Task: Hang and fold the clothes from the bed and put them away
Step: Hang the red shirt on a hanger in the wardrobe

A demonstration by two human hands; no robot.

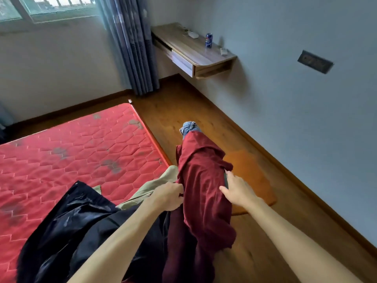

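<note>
Maroon garment btwn L grip, R grip

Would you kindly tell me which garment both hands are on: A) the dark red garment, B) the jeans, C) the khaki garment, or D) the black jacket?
A: the left hand grips the dark red garment at one edge and the right hand touches its opposite edge.
</note>
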